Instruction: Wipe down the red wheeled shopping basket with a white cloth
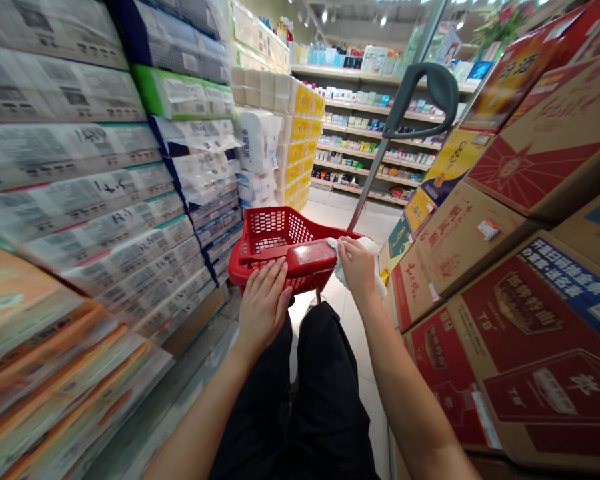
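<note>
Ceiling spotlights shine over stocked shelves and pale tiled floor.

the basket sits between stacked packs to the left and cartons to the right, with shelves beyond; left hand on its near side, right hand and cloth at its right end.

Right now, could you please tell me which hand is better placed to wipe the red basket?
Probably the right hand: it holds the white cloth at the near right of the red basket, while the left hand lies on the basket's near side, no cloth visible.
</note>
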Available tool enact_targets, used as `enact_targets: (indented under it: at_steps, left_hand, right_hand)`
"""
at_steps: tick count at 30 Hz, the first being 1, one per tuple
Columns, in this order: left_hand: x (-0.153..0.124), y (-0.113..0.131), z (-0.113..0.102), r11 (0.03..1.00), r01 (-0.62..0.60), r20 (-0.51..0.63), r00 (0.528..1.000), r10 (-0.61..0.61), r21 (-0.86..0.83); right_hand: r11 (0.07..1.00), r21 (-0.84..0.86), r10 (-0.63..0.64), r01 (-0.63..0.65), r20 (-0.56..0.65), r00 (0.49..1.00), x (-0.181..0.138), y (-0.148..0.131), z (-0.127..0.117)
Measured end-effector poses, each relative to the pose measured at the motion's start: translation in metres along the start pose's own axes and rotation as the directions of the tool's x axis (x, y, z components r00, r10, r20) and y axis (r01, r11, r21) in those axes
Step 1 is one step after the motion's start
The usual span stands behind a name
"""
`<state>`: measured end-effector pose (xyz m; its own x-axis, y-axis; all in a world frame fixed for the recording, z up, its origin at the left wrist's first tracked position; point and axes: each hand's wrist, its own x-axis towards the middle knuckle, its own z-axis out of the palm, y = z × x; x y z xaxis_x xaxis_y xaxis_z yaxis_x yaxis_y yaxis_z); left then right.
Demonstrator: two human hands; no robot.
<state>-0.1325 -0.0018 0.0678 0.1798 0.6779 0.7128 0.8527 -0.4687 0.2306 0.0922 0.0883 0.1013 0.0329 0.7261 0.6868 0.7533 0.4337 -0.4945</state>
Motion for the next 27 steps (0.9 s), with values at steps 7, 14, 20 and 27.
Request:
enact_targets:
  at_steps: [7,14,20,27]
  left_hand:
    - [-0.002,-0.004,-0.001,1.000,-0.022,0.008,1.000,0.022,0.010]
    - [-0.001,-0.004,-0.001,1.000,-0.027,0.019,0.999,0.027,0.003]
    - [0.000,-0.001,-0.001,1.000,-0.014,0.024,1.000,0.014,-0.009]
    - [-0.001,-0.002,0.000,1.000,0.000,0.009,1.000,0.000,-0.017]
  right_hand:
    - [0.990,0.021,-0.138,0.137,0.058,0.989,-0.028,-0.077,0.029]
    - [0.967,0.088,-0.251,0.241,0.128,0.960,-0.028,-0.075,0.027]
    - [0.994,0.066,-0.089,0.084,0.070,0.994,-0.003,-0.008,0.001]
    - [1.000,-0.017,0.021,-0.021,-0.018,1.000,-0.005,-0.020,0.006]
